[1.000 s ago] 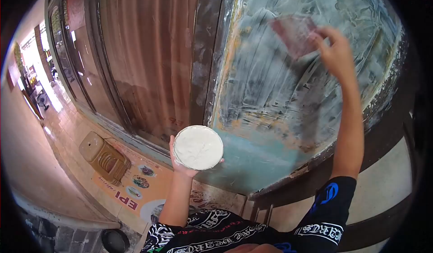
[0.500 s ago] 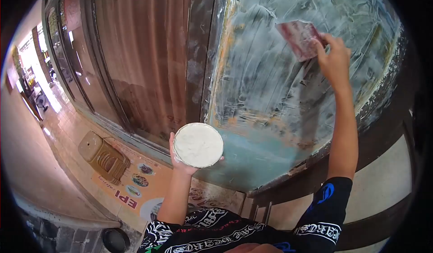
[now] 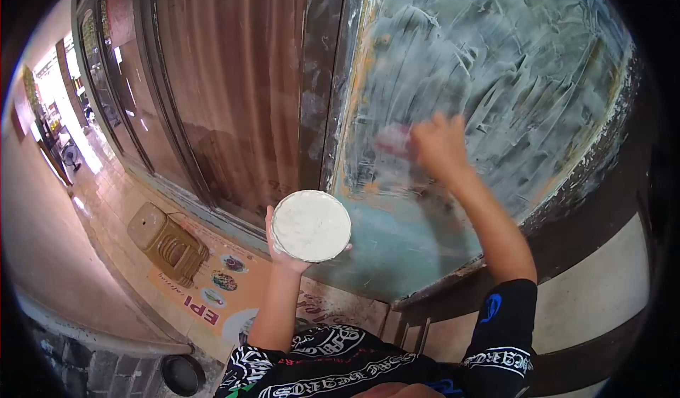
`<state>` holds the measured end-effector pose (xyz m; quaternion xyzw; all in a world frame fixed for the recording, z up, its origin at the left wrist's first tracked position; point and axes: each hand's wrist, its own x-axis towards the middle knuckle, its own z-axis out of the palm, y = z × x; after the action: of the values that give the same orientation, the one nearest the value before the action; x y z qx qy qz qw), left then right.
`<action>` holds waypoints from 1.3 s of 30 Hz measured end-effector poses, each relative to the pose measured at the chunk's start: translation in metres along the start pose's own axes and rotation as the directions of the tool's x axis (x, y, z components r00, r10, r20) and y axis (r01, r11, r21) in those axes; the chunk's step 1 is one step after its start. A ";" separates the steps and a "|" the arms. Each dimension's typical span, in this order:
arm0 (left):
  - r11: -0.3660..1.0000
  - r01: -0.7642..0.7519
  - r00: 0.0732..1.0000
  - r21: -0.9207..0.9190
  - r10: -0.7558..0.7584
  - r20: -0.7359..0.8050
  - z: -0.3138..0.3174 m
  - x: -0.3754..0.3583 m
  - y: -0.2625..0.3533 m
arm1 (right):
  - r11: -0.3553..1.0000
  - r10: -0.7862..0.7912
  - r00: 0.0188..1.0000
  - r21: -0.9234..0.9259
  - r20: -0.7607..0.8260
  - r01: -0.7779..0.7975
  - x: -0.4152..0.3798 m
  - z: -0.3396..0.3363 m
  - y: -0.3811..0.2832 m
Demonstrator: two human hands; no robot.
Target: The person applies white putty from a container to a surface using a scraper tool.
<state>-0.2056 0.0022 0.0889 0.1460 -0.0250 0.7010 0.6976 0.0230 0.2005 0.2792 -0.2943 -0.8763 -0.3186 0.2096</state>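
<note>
My left hand (image 3: 286, 257) is wrapped round a round tub of white putty (image 3: 312, 226), holding it level at its underside and rim. My right hand (image 3: 440, 146) grips a reddish putty scraper (image 3: 394, 140), smeared by motion, against the wall (image 3: 489, 107). White and grey streaks of putty cover much of that wall. Below the scraper, a pale green strip (image 3: 382, 231) of the wall shows bare paint.
Left of the wall stands a dark window frame (image 3: 316, 86) with a brown curtain (image 3: 234, 79) behind glass. A brown plastic stool (image 3: 166, 242) and an orange printed banner (image 3: 241, 284) are on the floor. A black round pan (image 3: 182, 375) lies lower left.
My right hand has moved down and left across the wall with the scraper, and fresh streaks show where it passed. My left hand and the tub have stayed nearly still.
</note>
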 end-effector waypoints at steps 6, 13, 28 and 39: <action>0.997 -0.070 0.997 0.023 0.071 -0.043 0.003 -0.008 0.003 | 0.979 0.201 0.807 0.079 -0.555 -0.189 0.049 -0.111 0.065; 0.996 -0.092 0.996 -0.001 0.092 -0.011 0.012 -0.014 0.012 | 0.977 -0.205 0.953 0.099 0.225 0.187 -0.061 0.052 -0.068; 0.991 -0.135 0.989 0.020 0.136 -0.062 0.006 -0.012 0.007 | 0.970 0.238 0.826 0.076 -0.511 -0.233 0.105 -0.113 0.051; 0.985 -0.156 0.987 0.071 0.153 0.046 0.011 -0.026 0.023 | 0.931 -0.365 0.911 0.095 0.190 0.353 -0.035 0.126 -0.112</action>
<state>-0.2263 -0.0267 0.0970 0.1838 -0.0242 0.7503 0.6345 -0.0467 0.2030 0.1221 -0.1532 -0.9413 -0.2938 0.0650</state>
